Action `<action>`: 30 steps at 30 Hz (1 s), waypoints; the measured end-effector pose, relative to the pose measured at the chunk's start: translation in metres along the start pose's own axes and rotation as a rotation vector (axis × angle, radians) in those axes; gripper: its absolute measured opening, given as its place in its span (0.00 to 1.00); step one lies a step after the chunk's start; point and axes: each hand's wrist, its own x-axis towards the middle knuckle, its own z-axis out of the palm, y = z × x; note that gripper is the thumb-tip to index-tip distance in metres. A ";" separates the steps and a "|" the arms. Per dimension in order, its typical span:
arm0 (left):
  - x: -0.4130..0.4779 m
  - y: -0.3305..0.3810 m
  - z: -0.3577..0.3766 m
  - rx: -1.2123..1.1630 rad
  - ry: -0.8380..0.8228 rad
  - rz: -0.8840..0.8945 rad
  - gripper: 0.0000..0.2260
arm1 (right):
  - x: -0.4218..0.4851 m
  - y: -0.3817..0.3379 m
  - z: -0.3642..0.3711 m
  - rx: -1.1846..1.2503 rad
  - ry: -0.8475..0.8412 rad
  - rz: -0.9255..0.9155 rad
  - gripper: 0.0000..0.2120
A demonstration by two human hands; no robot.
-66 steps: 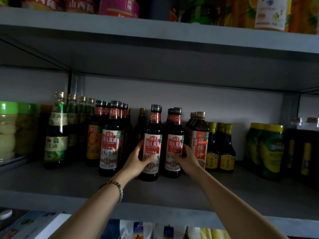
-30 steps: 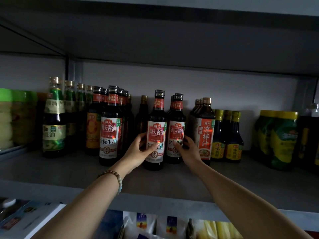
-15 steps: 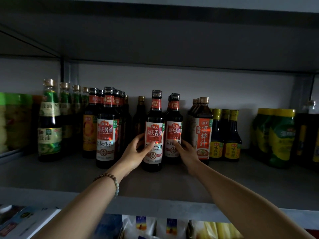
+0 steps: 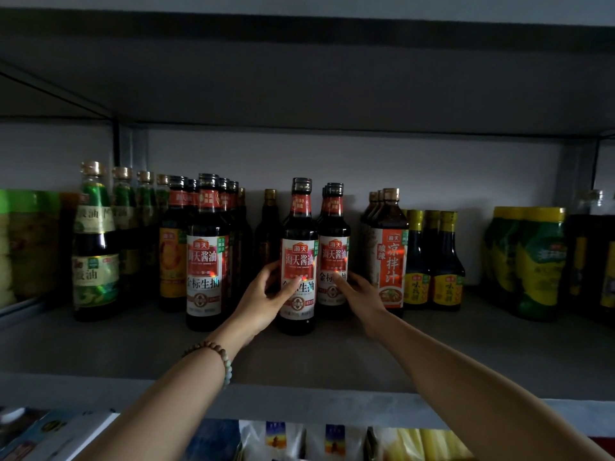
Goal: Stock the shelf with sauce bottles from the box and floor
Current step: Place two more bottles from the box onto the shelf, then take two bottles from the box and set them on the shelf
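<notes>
Head view: a grey shelf point(image 4: 100, 354) lined with upright bottles is seen from the front.
Left hand: the left hand point(image 4: 263, 299) is wrapped round the front soy sauce bottle point(image 4: 298, 234) at label height. Its fingers point(image 4: 270, 271) are curled on the bottle's left side and the thumb is laid across the label.
Right hand: the right hand point(image 4: 362, 294) is closed on the second soy sauce bottle point(image 4: 333, 227). The thumb is pressed on the label, and the other fingers are tucked round the right side, mostly hidden.
Bottle positions: both are stood upright on the shelf, just beside each other, the front one nearer the edge.
Neighbours: a matching soy sauce row point(image 4: 206, 254) is set to the left, and a salad dressing bottle point(image 4: 391, 261) just beside the right hand.
Wrist: a bead bracelet point(image 4: 221, 356) is worn on the left.
</notes>
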 end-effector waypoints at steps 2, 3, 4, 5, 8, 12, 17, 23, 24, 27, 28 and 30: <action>0.000 -0.001 0.000 0.012 -0.002 -0.004 0.30 | -0.006 -0.004 -0.003 -0.076 -0.021 0.010 0.30; 0.001 -0.001 -0.001 0.024 -0.004 -0.008 0.31 | -0.008 -0.008 -0.005 -0.116 -0.024 0.003 0.29; 0.002 -0.002 -0.001 0.039 -0.007 -0.015 0.32 | -0.012 -0.014 -0.008 -0.160 -0.028 -0.015 0.27; 0.000 0.000 -0.001 0.044 -0.006 -0.016 0.32 | -0.018 -0.021 -0.012 -0.205 -0.037 -0.048 0.25; -0.009 0.011 0.000 -0.056 0.081 0.007 0.32 | -0.041 -0.045 -0.032 -0.350 -0.057 -0.113 0.28; -0.020 0.036 -0.008 0.023 0.199 0.120 0.33 | -0.089 -0.060 -0.082 -0.578 -0.067 -0.209 0.25; -0.059 0.079 0.004 0.213 0.039 0.362 0.23 | -0.156 -0.047 -0.156 -0.787 -0.016 -0.227 0.26; -0.163 0.107 0.076 0.543 -0.145 0.469 0.26 | -0.242 -0.020 -0.241 -1.023 -0.087 -0.248 0.30; -0.182 0.106 0.093 0.565 -0.170 0.451 0.27 | -0.258 -0.014 -0.253 -1.052 -0.084 -0.264 0.30; -0.242 0.096 0.148 0.653 -0.169 0.479 0.29 | -0.303 0.013 -0.292 -1.113 -0.091 -0.336 0.30; -0.261 0.088 0.168 0.692 -0.181 0.481 0.30 | -0.316 0.026 -0.305 -1.106 -0.112 -0.333 0.30; -0.302 0.070 0.207 0.753 -0.241 0.438 0.34 | -0.345 0.062 -0.330 -1.094 -0.166 -0.277 0.29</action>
